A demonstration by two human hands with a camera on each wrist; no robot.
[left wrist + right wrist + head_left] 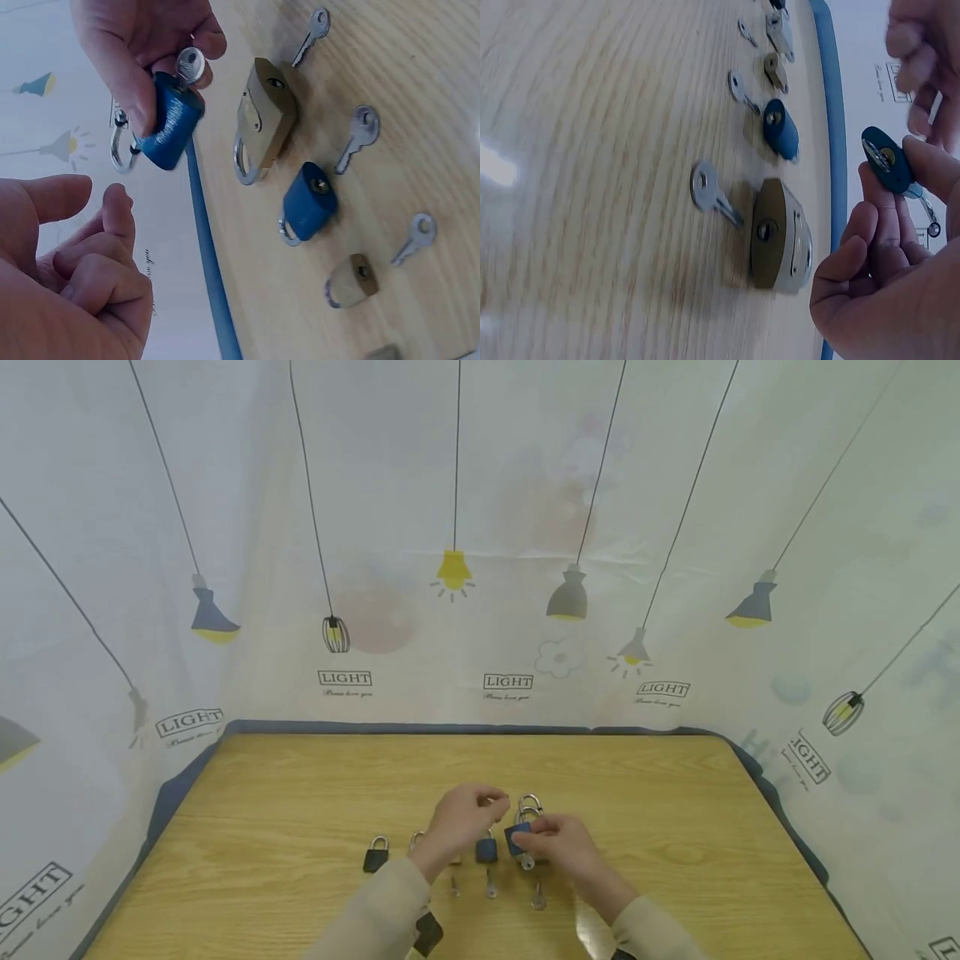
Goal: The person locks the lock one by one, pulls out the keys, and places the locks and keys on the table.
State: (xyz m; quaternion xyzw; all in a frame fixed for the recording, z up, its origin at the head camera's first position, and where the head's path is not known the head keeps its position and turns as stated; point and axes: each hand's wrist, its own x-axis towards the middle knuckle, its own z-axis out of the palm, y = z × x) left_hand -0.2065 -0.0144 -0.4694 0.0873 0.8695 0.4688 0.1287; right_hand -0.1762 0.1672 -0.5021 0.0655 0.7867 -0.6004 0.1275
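Observation:
My right hand [566,852] holds a blue padlock [172,124] above the table, thumb on one side and fingers on the other. A silver key [191,64] sits in its keyhole, and the metal shackle [928,210] stands out with a free end showing. Just left of the padlock is my left hand [465,818], thumb and fingers loosely bent and apart, holding nothing. On the table beneath lie a large brass-coloured padlock [780,236], a second blue padlock [309,199] and a small brass padlock [352,281].
Loose keys lie in front of the padlocks, among them one key [705,187] by the large brass padlock. A black padlock [376,858] is at the row's left end. A dark object [428,933] shows beside the left sleeve. Behind the wooden table [300,777] hangs a lamp-printed curtain [420,485].

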